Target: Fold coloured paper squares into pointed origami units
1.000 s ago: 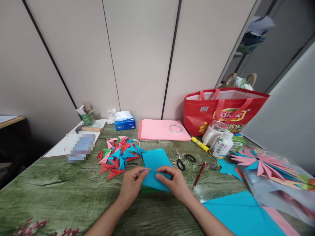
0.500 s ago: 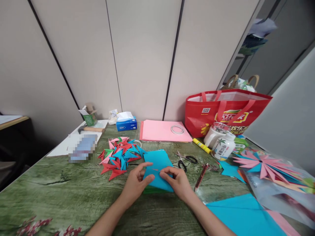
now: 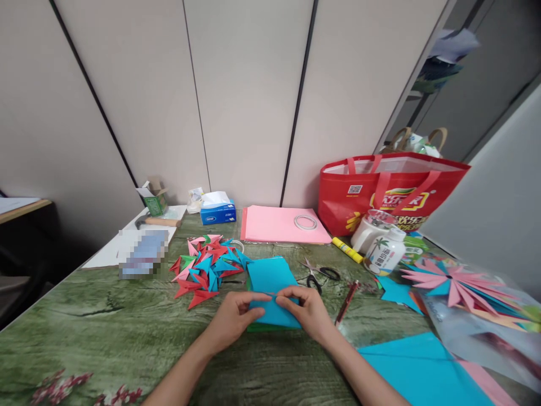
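Note:
A stack of blue paper (image 3: 270, 273), with green at its lower edge, lies on the table in front of me. Over it, both hands meet at a tiny, thin pinkish piece between the fingertips. My left hand (image 3: 234, 318) is at the stack's left side, index finger stretched toward the middle, thumb below it. From the right, my right hand (image 3: 305, 310) pinches at the same spot with thumb and index finger. What exactly they grip is too small to make out. Folded red, blue, pink and green paper pieces (image 3: 207, 268) are heaped beyond my left hand.
Scissors (image 3: 315, 274), a red pen (image 3: 346, 303) and a yellow glue stick (image 3: 347, 250) lie right of the stack. Pink sheets (image 3: 274, 224), a tissue box (image 3: 217, 213) and a red bag (image 3: 346, 197) stand behind. Blue sheets (image 3: 422, 372) lie front right.
My left index finger has come down and in toward my right fingertips, where it was raised and apart before. The small pinkish piece now lies between both hands.

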A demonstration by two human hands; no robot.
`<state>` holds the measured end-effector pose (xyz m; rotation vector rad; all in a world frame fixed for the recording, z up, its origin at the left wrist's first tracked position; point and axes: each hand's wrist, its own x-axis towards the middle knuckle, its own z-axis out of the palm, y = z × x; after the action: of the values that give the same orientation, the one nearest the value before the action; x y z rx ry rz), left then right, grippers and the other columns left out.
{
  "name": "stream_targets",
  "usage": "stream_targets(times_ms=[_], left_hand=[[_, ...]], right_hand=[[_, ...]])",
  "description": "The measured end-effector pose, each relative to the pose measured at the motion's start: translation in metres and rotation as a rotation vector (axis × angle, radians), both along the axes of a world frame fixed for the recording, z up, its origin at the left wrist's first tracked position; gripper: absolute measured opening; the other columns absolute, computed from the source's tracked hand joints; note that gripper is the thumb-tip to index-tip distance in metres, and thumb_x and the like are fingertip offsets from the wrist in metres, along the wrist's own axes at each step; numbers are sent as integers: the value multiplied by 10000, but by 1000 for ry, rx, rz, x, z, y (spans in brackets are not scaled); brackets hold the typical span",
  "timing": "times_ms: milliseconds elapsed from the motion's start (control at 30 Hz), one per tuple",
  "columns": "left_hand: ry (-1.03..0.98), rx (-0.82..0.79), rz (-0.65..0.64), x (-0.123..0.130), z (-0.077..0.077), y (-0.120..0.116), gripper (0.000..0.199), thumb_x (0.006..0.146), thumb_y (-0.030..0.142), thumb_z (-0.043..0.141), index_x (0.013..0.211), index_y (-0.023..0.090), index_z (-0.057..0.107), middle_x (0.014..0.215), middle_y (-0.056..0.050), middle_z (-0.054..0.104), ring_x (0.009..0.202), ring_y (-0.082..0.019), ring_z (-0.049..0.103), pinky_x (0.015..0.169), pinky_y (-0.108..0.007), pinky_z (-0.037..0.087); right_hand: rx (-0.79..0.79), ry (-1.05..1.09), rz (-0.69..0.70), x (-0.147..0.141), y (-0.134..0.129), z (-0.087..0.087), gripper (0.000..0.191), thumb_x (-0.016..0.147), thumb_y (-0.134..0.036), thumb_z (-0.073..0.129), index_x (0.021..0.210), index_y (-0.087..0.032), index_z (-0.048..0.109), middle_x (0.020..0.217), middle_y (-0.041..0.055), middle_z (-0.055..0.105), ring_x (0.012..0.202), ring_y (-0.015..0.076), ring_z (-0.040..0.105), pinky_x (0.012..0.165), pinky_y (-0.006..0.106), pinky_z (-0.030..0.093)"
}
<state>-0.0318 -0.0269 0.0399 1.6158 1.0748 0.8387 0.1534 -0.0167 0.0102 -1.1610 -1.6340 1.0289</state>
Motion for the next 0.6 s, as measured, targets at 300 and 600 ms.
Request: stream_targets(times_ms=[300, 600], left_hand=[[-12, 11, 110, 6, -15, -1, 220, 699, 221, 564, 864, 180, 703, 835, -53, 717, 717, -205, 626, 640, -283, 473], [-76, 87, 260, 10, -15, -5, 203, 705, 254, 564, 836, 211, 712, 899, -46, 709, 819, -233, 637, 757, -336, 485]], right_hand=[[19, -1, -75, 1, 3, -4, 239, 680, -319, 625, 854, -170, 557, 672, 10, 616, 652, 170, 568, 598, 252, 413], [-15, 31, -188, -9, -6, -4, 799, 467, -260, 750, 1178, -195, 392, 970, 50, 556, 844, 220, 539, 674, 291, 443]])
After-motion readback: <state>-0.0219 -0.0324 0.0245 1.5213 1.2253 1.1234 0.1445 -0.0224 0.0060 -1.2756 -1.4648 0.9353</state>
